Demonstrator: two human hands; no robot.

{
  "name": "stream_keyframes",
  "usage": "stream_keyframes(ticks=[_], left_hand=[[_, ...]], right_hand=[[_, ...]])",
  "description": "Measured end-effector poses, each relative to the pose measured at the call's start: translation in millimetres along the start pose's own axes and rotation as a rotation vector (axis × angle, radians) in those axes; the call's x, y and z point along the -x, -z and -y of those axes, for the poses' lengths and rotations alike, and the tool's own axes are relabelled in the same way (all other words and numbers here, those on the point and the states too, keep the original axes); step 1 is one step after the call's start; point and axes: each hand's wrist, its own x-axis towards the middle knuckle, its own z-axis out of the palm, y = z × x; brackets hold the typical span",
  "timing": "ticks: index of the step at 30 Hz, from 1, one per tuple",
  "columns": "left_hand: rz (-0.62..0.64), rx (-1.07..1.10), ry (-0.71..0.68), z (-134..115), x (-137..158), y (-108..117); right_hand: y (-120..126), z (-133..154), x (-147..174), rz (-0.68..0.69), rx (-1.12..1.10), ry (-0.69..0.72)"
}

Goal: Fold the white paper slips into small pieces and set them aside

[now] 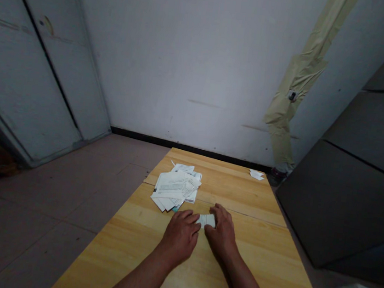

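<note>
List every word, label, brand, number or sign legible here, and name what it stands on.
None can be read.
Pile of sheets: lines of print, too small to read.
Small paper between the left hand and right hand: faint lines, too small and blurred to read.
White scraps at the table's far right corner: no writing can be made out.

Printed sheets (173, 184) on table (251, 257) are showing txt lines, too small to read; small paper pc (207, 220) is showing faint marks, also illegible.
</note>
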Motion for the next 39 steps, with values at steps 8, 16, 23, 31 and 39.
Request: stream_keyframes(ticks=[8, 16, 23, 31, 39], left_hand=[[-0.001, 0.01, 0.0, 1, -1, 0], [0.004, 0.01, -0.006, -3, -1, 5], [-0.017, 0.05, 0.02, 0, -1, 1], [-0.043, 0.192, 0.071, 11, -2, 0], [-0.129, 0.203, 0.069, 14, 0, -3]], right_hand=[[-1, -28, -6, -0.034, -0.339, -0.062], [2, -12, -2, -0.048, -0.254, -0.057], [1, 7, 2, -0.012, 0.033, -0.022], [4, 0, 0, 0.027, 0.012, -0.012], [6, -2, 3, 0.062, 0.1, 0.069]])
